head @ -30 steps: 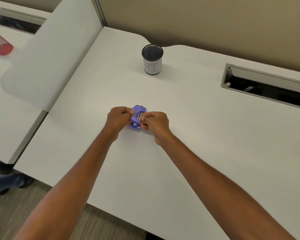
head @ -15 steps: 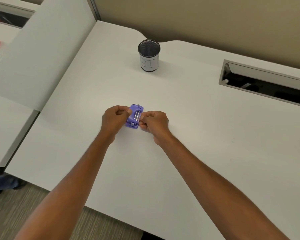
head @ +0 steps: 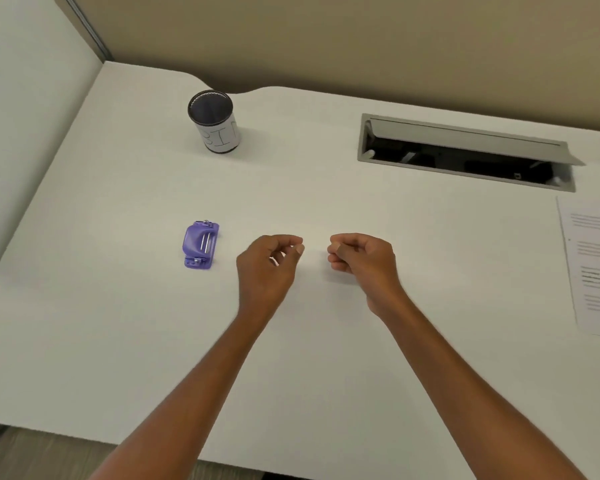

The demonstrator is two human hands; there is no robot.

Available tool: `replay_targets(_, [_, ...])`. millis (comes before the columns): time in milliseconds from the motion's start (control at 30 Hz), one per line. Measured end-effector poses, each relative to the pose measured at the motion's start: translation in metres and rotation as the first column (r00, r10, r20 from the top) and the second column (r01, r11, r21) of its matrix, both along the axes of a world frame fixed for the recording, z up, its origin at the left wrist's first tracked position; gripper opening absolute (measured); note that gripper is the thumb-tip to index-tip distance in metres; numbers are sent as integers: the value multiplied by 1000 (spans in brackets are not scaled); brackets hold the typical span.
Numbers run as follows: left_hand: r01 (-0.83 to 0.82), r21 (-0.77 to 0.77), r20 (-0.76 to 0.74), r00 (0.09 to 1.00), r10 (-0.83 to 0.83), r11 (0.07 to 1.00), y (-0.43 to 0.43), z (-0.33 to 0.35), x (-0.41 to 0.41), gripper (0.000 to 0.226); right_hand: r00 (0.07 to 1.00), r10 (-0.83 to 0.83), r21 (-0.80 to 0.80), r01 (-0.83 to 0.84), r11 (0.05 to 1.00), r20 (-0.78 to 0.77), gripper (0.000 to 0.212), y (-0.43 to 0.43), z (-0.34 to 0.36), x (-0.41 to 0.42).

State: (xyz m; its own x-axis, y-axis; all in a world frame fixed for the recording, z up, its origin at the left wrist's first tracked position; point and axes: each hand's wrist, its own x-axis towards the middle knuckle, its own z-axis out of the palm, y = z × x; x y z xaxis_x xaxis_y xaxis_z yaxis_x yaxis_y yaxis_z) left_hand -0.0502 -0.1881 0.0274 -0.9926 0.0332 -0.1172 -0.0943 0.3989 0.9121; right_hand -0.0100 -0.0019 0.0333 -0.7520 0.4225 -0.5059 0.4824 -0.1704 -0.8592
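A small purple plastic punch-like tool [head: 200, 244] with metal parts lies on the white desk [head: 118, 323], free of both hands. My left hand [head: 269, 263] hovers just to its right, fingers curled and thumb near the forefinger tip, with nothing visible in it. A short gap separates it from my right hand [head: 362, 259], which is curled into a loose fist and also holds nothing I can see. A black mesh cup [head: 215, 123] with a white label stands upright at the back of the desk.
A recessed cable tray [head: 465, 157] with its lid flipped up is set into the desk at the back right. A printed sheet of paper [head: 596, 265] lies at the right edge. A white partition panel [head: 25, 98] rises along the left side.
Both hands have let go of the purple tool and moved right of it. The tool now lies alone on the desk. The view has shifted to the right.
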Motion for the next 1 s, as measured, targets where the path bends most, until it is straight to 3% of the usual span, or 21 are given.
replay_targets(233, [243,-123,-47,967,-250,962,83,-24,54,12,988,-155,71,154,986,21,9,98,-14,49])
replay_targets(467, [527,-371,9,826,-564,765,122,-35,77,18,981,-192,64,190,980,25,10,140,-28,85])
replay_targets(767, [554,-595,36,741,-670,582,142,-30,78,26,985,-170,90,168,982,13,12,160,-36,110])
replay_targets(1000, [567,-605,51,728,-684,559,146,-32,75,12,989,-149,111,148,983,5,12,164,-39,116])
